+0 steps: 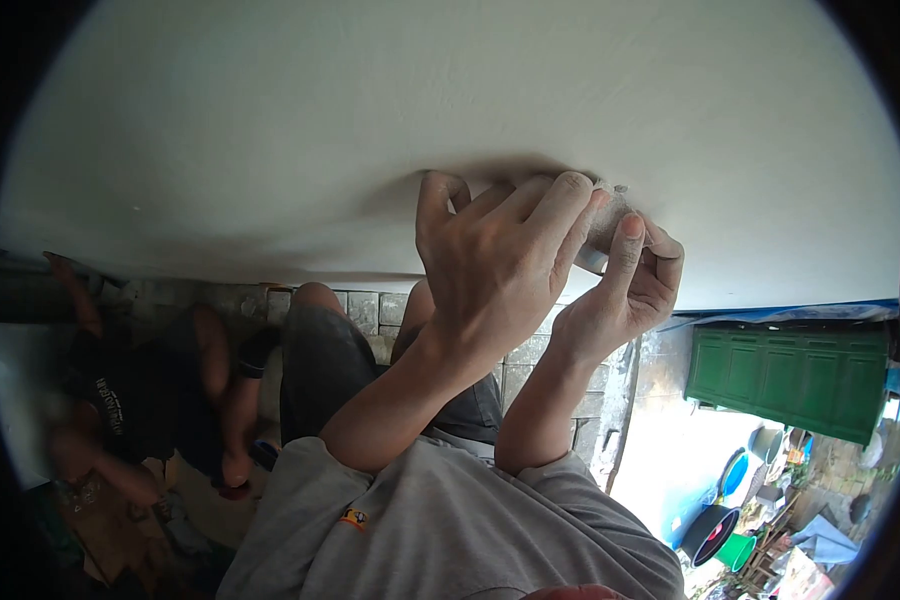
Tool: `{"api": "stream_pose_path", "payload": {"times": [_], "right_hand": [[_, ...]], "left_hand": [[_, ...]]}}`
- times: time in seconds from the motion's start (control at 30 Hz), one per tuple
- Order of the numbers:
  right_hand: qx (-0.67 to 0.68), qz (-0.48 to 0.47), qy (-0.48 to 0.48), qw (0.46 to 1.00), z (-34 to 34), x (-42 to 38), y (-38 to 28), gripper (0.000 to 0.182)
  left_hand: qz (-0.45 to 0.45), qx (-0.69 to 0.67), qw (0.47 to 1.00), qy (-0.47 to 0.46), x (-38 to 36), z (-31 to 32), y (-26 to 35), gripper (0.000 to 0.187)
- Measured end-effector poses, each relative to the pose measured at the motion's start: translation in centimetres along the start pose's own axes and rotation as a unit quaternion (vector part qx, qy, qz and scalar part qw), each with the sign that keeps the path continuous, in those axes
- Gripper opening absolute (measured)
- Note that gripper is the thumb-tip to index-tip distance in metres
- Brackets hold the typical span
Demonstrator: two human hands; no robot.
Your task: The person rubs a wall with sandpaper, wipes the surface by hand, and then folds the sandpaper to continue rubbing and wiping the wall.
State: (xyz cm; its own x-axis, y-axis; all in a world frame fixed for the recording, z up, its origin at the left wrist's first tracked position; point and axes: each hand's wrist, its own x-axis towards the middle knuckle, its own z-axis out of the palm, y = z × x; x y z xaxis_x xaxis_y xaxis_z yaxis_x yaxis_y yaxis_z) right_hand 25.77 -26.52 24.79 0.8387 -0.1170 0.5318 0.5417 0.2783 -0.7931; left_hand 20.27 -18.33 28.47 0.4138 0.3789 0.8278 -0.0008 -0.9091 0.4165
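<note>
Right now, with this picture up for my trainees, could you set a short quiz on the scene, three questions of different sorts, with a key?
1. Multiple choice: what colour is the large ridged panel at the right of the view?
A) Red
B) Green
C) Yellow
2. True or false: the left hand rests on the wearer's knee.
3. Short answer: what shows between the left hand and the right hand?

Key:
1. B.
2. False: it is raised at the pale surface, close beside the right hand.
3. A small dusty greyish piece; exactly what it is cannot be told.
</note>
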Motion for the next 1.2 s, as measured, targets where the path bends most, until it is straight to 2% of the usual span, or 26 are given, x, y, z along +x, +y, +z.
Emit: {"api": "stream_pose_path", "payload": {"times": [0.07, 0.13, 0.2, 0.3, 0.47, 0.53, 0.6, 0.8, 0.83, 0.87, 0.93, 1.0, 1.07, 1.13, 1.2], "right_hand": [[-0.005, -0.005, -0.007, 1.000, 0.3, -0.2, -0.1, 0.010], [0.057, 0.041, 0.017, 0.997, 1.0, -0.2, -0.5, 0.009], [0.038, 0.022, 0.013, 0.999, 0.8, 0.0, -0.1, 0.007], [0.012, 0.002, 0.016, 1.000, 0.6, 0.0, 0.3, 0.007], [0.039, 0.036, 0.035, 0.998, 1.6, -0.3, -0.1, 0.007], [0.038, 0.016, 0.035, 0.999, 1.4, -0.2, 0.5, 0.007], [-0.012, -0.015, 0.016, 1.000, 0.7, -0.1, 0.7, 0.008], [0.025, 0.017, 0.018, 0.999, 2.0, -0.2, 0.3, 0.009], [0.027, -0.025, 0.019, 0.999, 2.4, -0.1, 0.5, 0.009], [-0.033, -0.054, 0.005, 0.998, 2.4, 0.0, 0.0, 0.009], [-0.032, -0.055, 0.028, 0.998, 1.9, 0.5, 0.0, 0.009], [0.016, 0.007, 0.052, 0.999, 0.9, 0.8, 0.1, 0.010], [0.052, 0.008, 0.036, 0.998, 0.5, 0.6, 0.0, 0.010], [0.031, 0.007, -0.005, 0.999, 0.7, 0.1, 0.1, 0.010], [0.012, 0.003, -0.001, 1.000, 1.3, -0.6, 0.8, 0.011]], "left_hand": [[-0.006, -0.001, 1.000, -0.008, 0.0, -0.1, 0.2, 0.012], [-0.013, -0.001, 1.000, -0.012, 0.0, -0.5, 0.0, 0.012], [-0.007, 0.011, 0.999, -0.048, -0.1, -0.5, -0.1, 0.011], [-0.004, -0.003, 1.000, 0.008, -0.1, 0.4, 0.1, 0.012], [-0.007, -0.009, 1.000, -0.013, 0.0, -0.1, -0.1, 0.011], [-0.004, -0.019, 0.999, -0.026, 0.0, 0.2, -0.5, 0.011], [0.000, -0.010, 1.000, -0.024, 0.0, 0.2, -0.4, 0.010], [0.007, -0.020, 1.000, -0.001, 0.2, 0.0, -1.0, 0.011], [0.011, -0.012, 1.000, 0.006, 0.3, -0.3, -1.5, 0.012], [0.017, -0.008, 1.000, 0.011, 0.5, -0.7, -1.9, 0.013], [0.014, -0.015, 1.000, 0.000, 0.7, -0.5, -1.1, 0.015], [0.036, -0.003, 0.999, -0.020, 1.1, -0.1, 0.1, 0.016], [0.041, -0.016, 0.999, -0.005, 0.7, 0.1, -0.1, 0.016], [0.028, 0.000, 0.999, -0.030, 0.3, -0.8, -0.8, 0.016], [0.035, 0.004, 0.999, -0.020, 0.2, -1.1, -1.1, 0.015]]}}
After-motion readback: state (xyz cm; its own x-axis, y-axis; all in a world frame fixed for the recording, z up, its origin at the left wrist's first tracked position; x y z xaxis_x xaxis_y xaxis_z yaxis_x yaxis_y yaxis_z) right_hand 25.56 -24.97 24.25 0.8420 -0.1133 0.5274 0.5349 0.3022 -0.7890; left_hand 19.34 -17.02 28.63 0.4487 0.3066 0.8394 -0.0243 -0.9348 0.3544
